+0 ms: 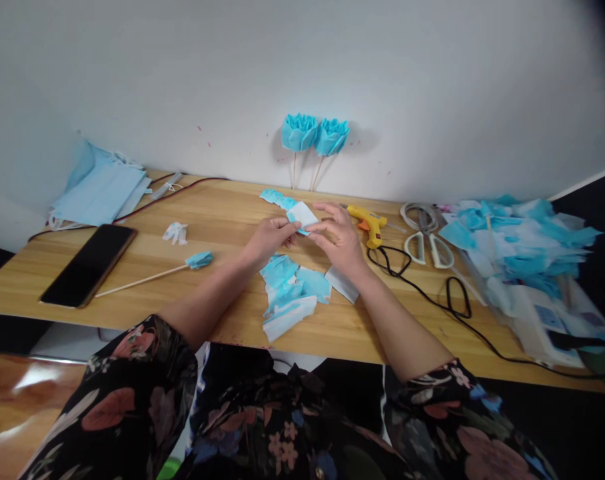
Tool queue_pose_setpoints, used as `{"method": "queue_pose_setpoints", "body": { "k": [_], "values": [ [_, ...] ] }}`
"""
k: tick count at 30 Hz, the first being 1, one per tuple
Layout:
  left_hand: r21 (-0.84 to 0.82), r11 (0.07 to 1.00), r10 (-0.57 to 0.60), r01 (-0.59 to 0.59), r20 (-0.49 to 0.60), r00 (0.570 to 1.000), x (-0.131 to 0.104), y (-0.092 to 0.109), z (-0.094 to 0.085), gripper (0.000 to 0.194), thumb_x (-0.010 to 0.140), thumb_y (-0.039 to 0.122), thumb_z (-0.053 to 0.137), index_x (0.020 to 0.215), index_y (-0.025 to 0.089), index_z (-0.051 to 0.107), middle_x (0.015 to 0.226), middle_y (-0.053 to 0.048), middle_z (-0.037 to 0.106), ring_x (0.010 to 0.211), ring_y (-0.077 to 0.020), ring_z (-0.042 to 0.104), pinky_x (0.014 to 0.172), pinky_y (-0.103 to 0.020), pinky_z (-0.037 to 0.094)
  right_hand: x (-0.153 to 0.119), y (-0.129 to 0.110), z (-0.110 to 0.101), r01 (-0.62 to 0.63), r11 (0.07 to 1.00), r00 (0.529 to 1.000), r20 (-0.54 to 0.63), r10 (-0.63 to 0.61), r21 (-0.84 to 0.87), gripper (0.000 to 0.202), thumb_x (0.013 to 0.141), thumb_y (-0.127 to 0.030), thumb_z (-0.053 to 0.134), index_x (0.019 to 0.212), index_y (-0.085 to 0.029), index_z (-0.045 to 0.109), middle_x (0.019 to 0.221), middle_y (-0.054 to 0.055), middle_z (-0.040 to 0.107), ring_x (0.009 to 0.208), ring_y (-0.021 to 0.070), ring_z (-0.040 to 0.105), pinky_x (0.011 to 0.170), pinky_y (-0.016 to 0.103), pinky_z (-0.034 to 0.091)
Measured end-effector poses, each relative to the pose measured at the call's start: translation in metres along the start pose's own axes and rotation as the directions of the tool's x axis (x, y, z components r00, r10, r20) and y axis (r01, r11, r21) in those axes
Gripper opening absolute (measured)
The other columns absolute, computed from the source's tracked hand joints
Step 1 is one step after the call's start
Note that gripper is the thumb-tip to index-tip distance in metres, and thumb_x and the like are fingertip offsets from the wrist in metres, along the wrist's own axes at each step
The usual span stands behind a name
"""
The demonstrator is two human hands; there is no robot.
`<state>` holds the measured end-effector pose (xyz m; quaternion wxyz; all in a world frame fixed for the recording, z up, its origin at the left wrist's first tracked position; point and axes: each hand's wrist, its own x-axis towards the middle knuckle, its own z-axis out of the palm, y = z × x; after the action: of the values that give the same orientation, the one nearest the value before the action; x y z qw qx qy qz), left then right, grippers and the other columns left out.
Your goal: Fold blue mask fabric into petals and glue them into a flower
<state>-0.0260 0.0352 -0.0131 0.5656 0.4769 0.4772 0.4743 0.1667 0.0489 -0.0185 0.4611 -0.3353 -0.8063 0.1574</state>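
Between both hands, above the middle of the table, is a small folded piece of white and pale blue fabric [302,215]. My left hand [277,235] pinches its lower left edge between thumb and fingers. On its right side, my right hand [338,237] holds the lower edge, with the upper fingers lifted and bent. Just behind the piece lies a ruffled blue strip [277,198]. Loose blue and white fabric scraps [290,290] lie in front of the hands. A wooden stick with a small blue bud [198,260] rests to the left.
Two blue fabric flowers [315,135] on sticks lean against the wall. A yellow glue gun [370,225] and scissors [427,247] lie to the right, before a pile of blue fabric [522,233]. At left are a phone [88,267] and face masks [100,187].
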Motion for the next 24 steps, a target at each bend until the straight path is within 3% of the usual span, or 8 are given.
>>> {"method": "queue_pose_setpoints", "body": {
  "k": [4,7,10,12,16,20,24],
  "values": [
    [0.034,0.999,0.024,-0.024,0.015,1.000,-0.002,0.002,0.001,0.028,0.082,0.036,0.074,0.065,0.015,0.067,0.060,-0.001,0.062,0.056,-0.0094,0.054,0.061,-0.025,0.043,-0.001,0.000,0.004,-0.160,0.974,0.986,-0.020,0.166,0.160,0.010,0.089,-0.033,0.071,0.087,-0.025,0.075,0.130,0.007,0.069,0.125,0.0265,0.062,0.109,0.048,0.046],
    [0.046,0.998,0.035,-0.036,0.027,0.999,-0.003,0.003,0.002,0.028,0.083,0.036,0.073,0.064,0.015,0.067,0.060,-0.001,0.063,0.056,-0.0095,0.054,0.062,-0.025,0.043,-0.002,0.002,0.008,-0.298,0.904,0.949,-0.007,0.315,0.308,0.014,0.084,-0.037,0.073,0.083,-0.023,0.072,0.115,0.006,0.073,0.107,0.0226,0.068,0.091,0.038,0.053],
    [0.047,0.998,0.046,-0.047,0.034,0.998,-0.003,0.002,0.001,0.030,0.082,0.039,0.074,0.065,0.015,0.068,0.061,-0.002,0.064,0.057,-0.0098,0.055,0.062,-0.025,0.043,-0.003,0.003,0.011,-0.400,0.838,0.906,0.021,0.423,0.370,0.020,0.081,-0.042,0.074,0.083,-0.023,0.069,0.093,0.002,0.072,0.078,0.0158,0.062,0.071,0.030,0.049],
    [0.046,0.998,0.050,-0.051,0.035,0.998,-0.002,0.000,0.001,0.033,0.079,0.044,0.076,0.064,0.016,0.068,0.062,-0.002,0.065,0.057,-0.0099,0.054,0.061,-0.025,0.043,-0.003,0.002,0.011,-0.424,0.823,0.894,0.028,0.447,0.379,0.021,0.080,-0.042,0.074,0.083,-0.022,0.067,0.084,0.000,0.069,0.068,0.0129,0.055,0.065,0.029,0.045],
    [0.045,0.997,0.053,-0.054,0.038,0.998,-0.001,-0.002,0.000,0.040,0.073,0.052,0.079,0.064,0.015,0.068,0.062,-0.003,0.066,0.056,-0.0097,0.053,0.059,-0.025,0.043,-0.002,0.001,0.012,-0.407,0.818,0.897,0.011,0.441,0.407,0.021,0.079,-0.040,0.074,0.086,-0.022,0.064,0.076,-0.003,0.061,0.067,0.0119,0.050,0.064,0.028,0.042],
    [0.062,0.996,0.058,-0.061,0.055,0.997,-0.002,0.001,0.001,0.046,0.073,0.060,0.077,0.068,0.015,0.071,0.060,-0.002,0.064,0.056,-0.0105,0.054,0.058,-0.025,0.043,0.000,0.001,0.012,-0.412,0.782,0.894,0.041,0.447,0.467,0.032,0.079,-0.042,0.074,0.101,-0.023,0.063,0.077,-0.003,0.060,0.071,0.0135,0.054,0.067,0.028,0.045],
    [0.100,0.992,0.071,-0.078,0.069,0.995,-0.004,0.006,0.001,0.041,0.070,0.055,0.081,0.070,0.016,0.071,0.061,-0.001,0.062,0.056,-0.0099,0.053,0.058,-0.025,0.042,0.000,0.001,0.012,-0.413,0.767,0.891,0.042,0.453,0.491,0.043,0.080,-0.042,0.074,0.118,-0.023,0.063,0.081,-0.002,0.063,0.075,0.0150,0.058,0.073,0.031,0.050]
  ]
}}
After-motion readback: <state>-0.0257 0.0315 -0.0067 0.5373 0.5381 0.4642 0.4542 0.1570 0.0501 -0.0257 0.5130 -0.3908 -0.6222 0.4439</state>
